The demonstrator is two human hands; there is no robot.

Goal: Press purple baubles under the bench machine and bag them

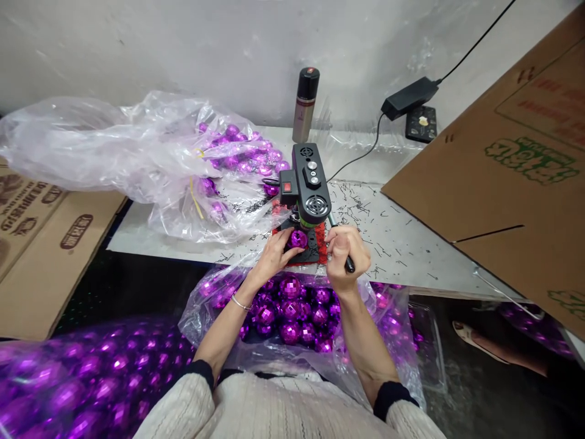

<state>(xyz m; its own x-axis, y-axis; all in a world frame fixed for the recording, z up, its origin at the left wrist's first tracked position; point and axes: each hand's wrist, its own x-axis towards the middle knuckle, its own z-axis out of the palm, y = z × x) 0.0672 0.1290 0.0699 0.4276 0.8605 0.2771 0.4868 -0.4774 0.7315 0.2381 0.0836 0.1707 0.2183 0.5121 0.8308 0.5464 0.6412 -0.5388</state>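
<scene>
Head view: left hand [273,255] pinches purple faceted ball [298,238] on the base of the small press [311,183]; right hand [347,250] is fisted round its black lever [348,262]. Best keep ball seated squarely, fingertips clear, pull steady.

Left hand [274,255] on purple ball [298,238]

A scuffed white wall [183,42] stands behind a littered tabletop [411,244].
</scene>
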